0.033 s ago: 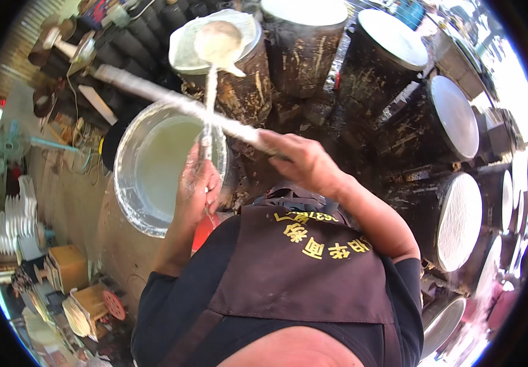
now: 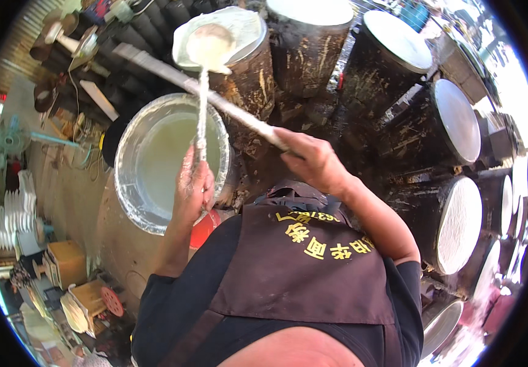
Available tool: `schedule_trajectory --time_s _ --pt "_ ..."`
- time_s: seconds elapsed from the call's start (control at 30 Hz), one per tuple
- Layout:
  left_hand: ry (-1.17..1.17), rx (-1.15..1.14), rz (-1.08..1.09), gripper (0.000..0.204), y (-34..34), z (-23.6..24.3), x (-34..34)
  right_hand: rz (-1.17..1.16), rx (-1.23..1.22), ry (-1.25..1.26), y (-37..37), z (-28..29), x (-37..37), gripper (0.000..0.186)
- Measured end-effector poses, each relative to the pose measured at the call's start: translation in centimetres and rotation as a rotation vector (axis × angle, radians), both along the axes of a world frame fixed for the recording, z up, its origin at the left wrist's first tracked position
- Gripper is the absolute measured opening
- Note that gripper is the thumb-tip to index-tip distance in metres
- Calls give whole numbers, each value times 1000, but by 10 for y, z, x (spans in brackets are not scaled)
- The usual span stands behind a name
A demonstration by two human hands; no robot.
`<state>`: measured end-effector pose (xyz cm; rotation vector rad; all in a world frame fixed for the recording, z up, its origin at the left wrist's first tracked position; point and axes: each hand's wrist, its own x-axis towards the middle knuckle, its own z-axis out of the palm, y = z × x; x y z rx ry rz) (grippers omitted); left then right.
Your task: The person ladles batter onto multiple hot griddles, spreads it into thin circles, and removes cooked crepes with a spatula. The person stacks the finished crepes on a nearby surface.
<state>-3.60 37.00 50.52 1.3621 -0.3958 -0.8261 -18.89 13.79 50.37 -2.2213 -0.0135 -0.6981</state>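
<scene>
Left hand (image 2: 192, 186) grips a ladle (image 2: 206, 46) by its thin handle, bowl full of white batter over a steamer drum (image 2: 249, 79). Right hand (image 2: 313, 160) holds a long stick (image 2: 203, 92) across the batter pot (image 2: 135, 183). More drums (image 2: 453, 122) around.

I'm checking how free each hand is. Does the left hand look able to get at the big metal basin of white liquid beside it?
Probably yes: the left hand hangs right over the basin rim with nothing between, though it already grips a ladle handle.
</scene>
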Motion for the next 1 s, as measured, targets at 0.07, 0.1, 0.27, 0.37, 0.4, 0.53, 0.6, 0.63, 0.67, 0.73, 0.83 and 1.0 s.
schedule_trajectory --time_s 0.07,0.1,0.27,0.37,0.4,0.53,0.6,0.63,0.67,0.73,0.83,1.0 --pt "-70 165 97 60 41 -43 28 -39 243 178 0 -11 -6 43" --pt "-79 242 144 57 60 -68 39 -27 241 216 0 -20 -6 42" --pt "598 57 423 37 81 -129 57 14 162 344 2 -64 24 34" --pt "843 -312 416 29 92 -140 48 84 48 352 17 -74 55 36" --pt "851 -385 417 31 83 -129 42 126 -6 378 23 -71 73 36" --pt "882 -488 411 47 57 -124 37 300 -199 624 70 -65 136 36" --pt "840 -406 257 54 58 -134 41 441 -261 661 97 -70 155 32" --pt "760 -257 304 53 57 -143 40 516 -292 650 106 -83 160 31" --pt "677 -109 348 53 54 -151 39 581 -294 614 112 -92 160 33" --pt "612 174 620 54 33 -149 39 695 -335 642 108 -93 172 36" --pt "694 95 497 53 49 -175 45 593 -196 391 77 -120 183 38" --pt "721 -46 739 44 49 -147 48 -100 -450 65 -63 -122 260 34"
